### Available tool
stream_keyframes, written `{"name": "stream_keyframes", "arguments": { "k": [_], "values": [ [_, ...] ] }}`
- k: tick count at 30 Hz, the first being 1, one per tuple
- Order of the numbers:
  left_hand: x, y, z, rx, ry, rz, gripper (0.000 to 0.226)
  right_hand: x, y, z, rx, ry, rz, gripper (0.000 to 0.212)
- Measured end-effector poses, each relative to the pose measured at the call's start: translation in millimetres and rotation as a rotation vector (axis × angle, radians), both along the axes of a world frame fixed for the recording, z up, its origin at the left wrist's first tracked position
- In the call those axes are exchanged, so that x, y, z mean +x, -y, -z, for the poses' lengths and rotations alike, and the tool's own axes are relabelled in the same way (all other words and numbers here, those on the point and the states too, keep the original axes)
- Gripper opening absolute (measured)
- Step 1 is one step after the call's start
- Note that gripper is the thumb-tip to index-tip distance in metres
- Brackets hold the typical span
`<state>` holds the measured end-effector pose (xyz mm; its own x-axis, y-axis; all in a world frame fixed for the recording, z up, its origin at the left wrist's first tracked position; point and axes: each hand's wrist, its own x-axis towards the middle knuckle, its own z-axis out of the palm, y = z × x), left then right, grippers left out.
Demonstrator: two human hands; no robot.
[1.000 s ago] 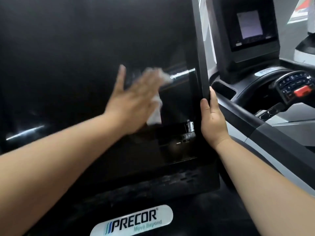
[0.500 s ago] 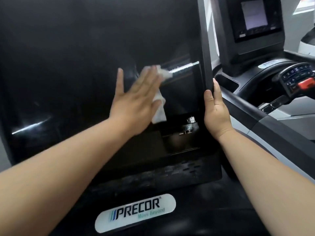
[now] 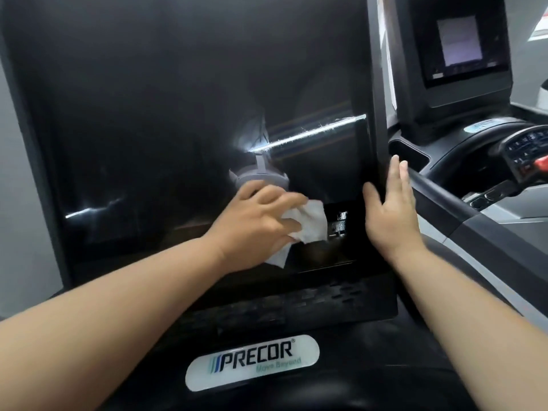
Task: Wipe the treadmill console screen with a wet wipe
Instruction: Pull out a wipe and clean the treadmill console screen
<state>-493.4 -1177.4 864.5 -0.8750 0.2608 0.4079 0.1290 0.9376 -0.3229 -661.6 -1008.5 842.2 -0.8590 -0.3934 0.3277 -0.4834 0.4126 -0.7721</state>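
Observation:
The treadmill console screen (image 3: 166, 120) is a large glossy black panel filling most of the view, with streaks of reflected light on it. My left hand (image 3: 255, 223) presses a crumpled white wet wipe (image 3: 308, 225) against the lower right part of the glass, fingers curled over it. Part of the wipe hangs below my palm. My right hand (image 3: 388, 215) grips the screen's right edge, thumb on the front bezel and fingers wrapped behind it.
A white Precor badge (image 3: 252, 363) sits on the black housing under the screen. To the right stands a second treadmill console (image 3: 456, 48) with a lit display, a keypad with a red stop button (image 3: 536, 163) and grey handrails (image 3: 462, 215).
My left hand has swept the wipe downward on the glass and curled from flat to bunched. My right hand has stayed on the screen's edge. The view has shifted slightly.

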Motion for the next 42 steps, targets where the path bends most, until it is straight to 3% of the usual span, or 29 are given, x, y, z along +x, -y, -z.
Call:
{"name": "stream_keyframes", "arguments": {
  "k": [2,5,9,13,16,19,21,25,28,31,34,36,38,42],
  "values": [
    [3,1,1,0.126,-0.001,-0.003,0.016,29,3,2,-0.074,-0.200,0.030,0.062],
    [16,-4,5,0.348,0.063,0.011,0.023,80,10,15,-0.145,-0.368,-0.214,0.057],
    [51,7,-3,0.426,-0.033,-0.035,0.020,121,22,49,0.159,-0.392,-0.484,0.058],
    [69,40,-10,0.275,-0.166,-0.232,0.034,122,10,77,0.402,-0.617,-0.383,0.055],
    [72,52,-16,0.221,-0.081,-0.386,0.055,100,-17,84,0.264,-0.685,-0.200,0.040],
    [71,54,-20,0.202,-0.087,-0.422,0.054,88,-18,71,0.027,-0.535,0.085,0.021],
    [71,52,-22,0.224,-0.091,-0.429,0.054,103,1,62,-0.060,-0.414,0.190,0.020],
    [75,53,-19,0.205,-0.034,-0.428,0.064,137,20,63,-0.049,-0.338,0.012,0.016],
    [76,55,-20,0.205,-0.004,-0.427,0.070,104,-7,58,-0.076,-0.266,0.190,0.004],
    [75,52,-18,0.214,-0.001,-0.443,0.071,82,-19,47,-0.070,-0.137,0.355,0.021],
    [73,48,-16,0.236,0.001,-0.466,0.073,116,13,48,-0.039,-0.262,0.250,0.022],
    [74,47,-16,0.235,0.014,-0.473,0.074,144,29,56,-0.029,-0.370,0.070,0.027],
    [75,49,-17,0.224,0.033,-0.468,0.074,142,24,60,-0.025,-0.399,-0.063,0.020],
    [77,51,-20,0.208,0.053,-0.457,0.076,87,-9,51,-0.074,-0.242,0.243,0.010]
  ]
}}
